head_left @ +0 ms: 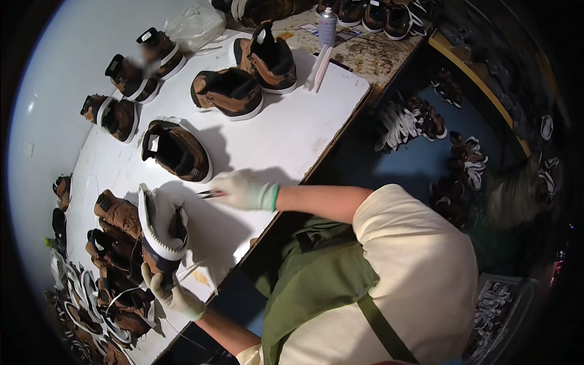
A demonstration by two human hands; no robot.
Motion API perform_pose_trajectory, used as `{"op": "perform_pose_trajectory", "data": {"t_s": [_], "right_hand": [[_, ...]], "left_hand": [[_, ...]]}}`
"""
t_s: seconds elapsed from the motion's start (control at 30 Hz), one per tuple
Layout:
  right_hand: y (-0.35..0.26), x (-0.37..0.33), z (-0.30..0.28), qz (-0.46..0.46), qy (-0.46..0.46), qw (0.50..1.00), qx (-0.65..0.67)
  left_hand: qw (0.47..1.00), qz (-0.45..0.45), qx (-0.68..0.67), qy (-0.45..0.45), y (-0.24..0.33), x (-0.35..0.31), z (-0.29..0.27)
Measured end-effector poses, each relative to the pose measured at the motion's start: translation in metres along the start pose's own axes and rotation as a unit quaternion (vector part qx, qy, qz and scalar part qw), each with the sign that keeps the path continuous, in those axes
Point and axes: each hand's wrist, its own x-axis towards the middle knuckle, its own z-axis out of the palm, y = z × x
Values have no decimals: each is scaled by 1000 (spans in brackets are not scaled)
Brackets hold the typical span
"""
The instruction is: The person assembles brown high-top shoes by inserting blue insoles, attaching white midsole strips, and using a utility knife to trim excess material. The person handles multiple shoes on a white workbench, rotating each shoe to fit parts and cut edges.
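Note:
My left hand, in a pale glove, grips a brown shoe near the table's front edge. This shoe is tipped up, with its thick white sole and pale lining showing. Just right of it hovers my gloved right hand, apart from the shoe and slightly blurred. Its fingers are closed round a slim dark two-pronged tool, whose exact kind I cannot make out. A brown and black shoe stands upright beyond that hand.
More finished-looking shoes stand across the white table. Loose brown uppers and white soles pile up at left. A spray can and a pale brush-like strip lie toward the back. Shoe parts sit beyond the table edge.

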Motion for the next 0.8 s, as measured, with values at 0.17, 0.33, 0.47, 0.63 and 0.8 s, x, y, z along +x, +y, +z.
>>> {"op": "perform_pose_trajectory", "data": {"t_s": [0.17,0.33,0.47,0.63,0.8], "right_hand": [[68,-27,-52,69,-112,962,-240],[118,-41,-114,-29,24,966,-257],[189,-48,-188,165,156,911,-344],[240,-33,-241,25,-31,890,-454],[251,-6,-247,-16,-112,877,-468]], "left_hand": [[996,-26,63,-51,-10,-20,-12],[998,-48,32,-12,-24,-46,-1],[995,-71,75,-14,-21,-56,7],[983,-33,174,-49,-14,-61,5],[958,-38,281,-52,4,-64,1]]}}
